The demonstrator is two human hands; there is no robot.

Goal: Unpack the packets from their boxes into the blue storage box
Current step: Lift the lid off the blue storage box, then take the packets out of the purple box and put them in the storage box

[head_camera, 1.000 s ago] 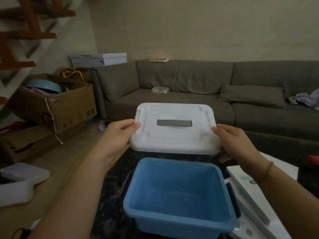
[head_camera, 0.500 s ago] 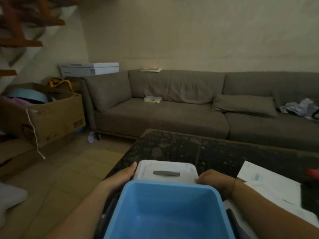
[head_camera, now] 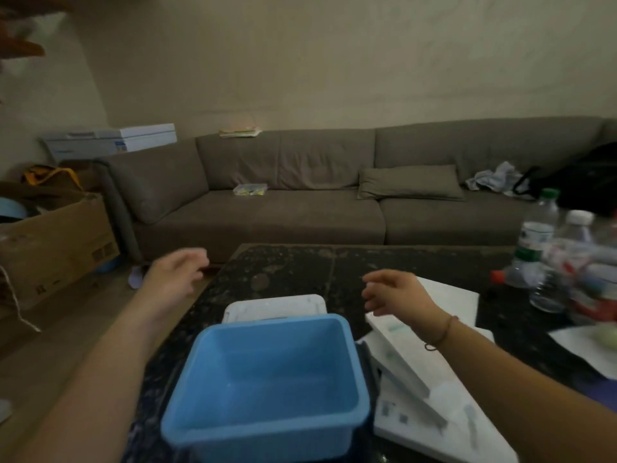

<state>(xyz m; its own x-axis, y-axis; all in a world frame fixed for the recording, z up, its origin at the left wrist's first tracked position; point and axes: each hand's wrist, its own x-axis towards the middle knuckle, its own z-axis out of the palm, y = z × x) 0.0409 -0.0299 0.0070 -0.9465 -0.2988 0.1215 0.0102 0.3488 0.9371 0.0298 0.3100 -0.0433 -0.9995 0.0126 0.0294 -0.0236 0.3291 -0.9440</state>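
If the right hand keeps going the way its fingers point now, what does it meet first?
The right hand points left above the dark table, toward the left hand. Nothing lies between them; depth is unclear.

Both bare forearms reach forward; the left hand [head_camera: 173, 274] and right hand [head_camera: 395, 290] hover apart, fingers loosely curled, holding nothing.

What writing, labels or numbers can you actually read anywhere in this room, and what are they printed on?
None can be read as words.
White flat boxes: small teal and grey marks, too blurred.
Cardboard box: dark printed symbols, no legible text.
Water bottle: green and white label, blurred.
White box behind the sofa: blue print, too small.
Blue storage box and white lid: no print visible.
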